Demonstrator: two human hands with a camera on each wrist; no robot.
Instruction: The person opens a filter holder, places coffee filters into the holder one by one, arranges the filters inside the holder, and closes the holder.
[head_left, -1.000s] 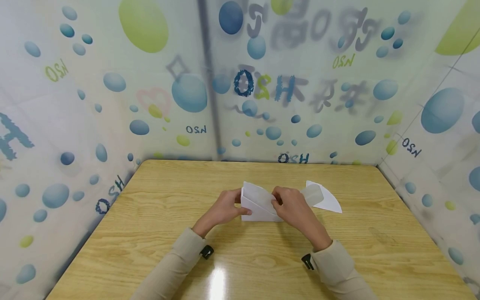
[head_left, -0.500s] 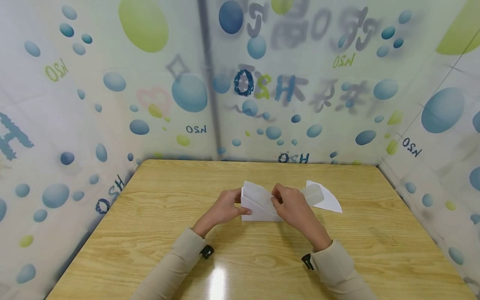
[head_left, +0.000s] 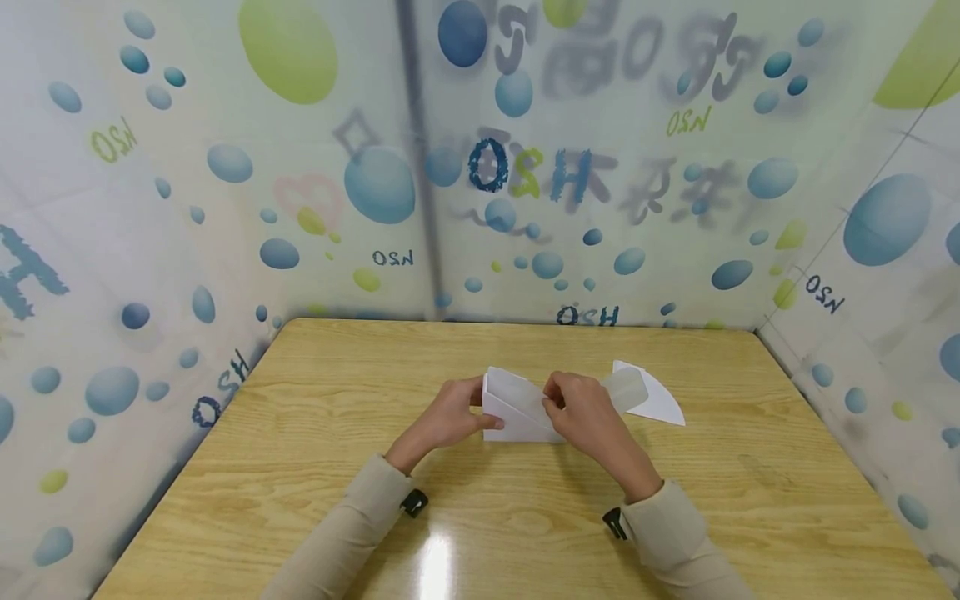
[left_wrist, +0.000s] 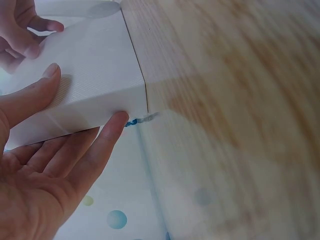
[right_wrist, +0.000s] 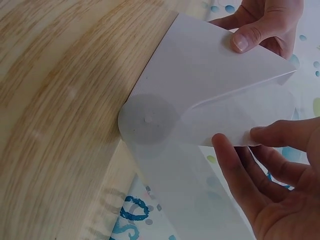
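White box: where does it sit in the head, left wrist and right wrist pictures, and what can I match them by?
Head: white box below centre, slightly right.
Left wrist: white box at upper left.
Right wrist: white box in the upper part, centre to right.
Shared landmark: left hand, its thumb on the box in all three.

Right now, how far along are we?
Looks done: the white box is formed, with a round disc at one corner. In hand: the left hand grips the box's end; the right hand pinches the grey panel. Perhaps left: covering that panel, exposed behind the slanted front; the white fan-shaped piece, unheld.
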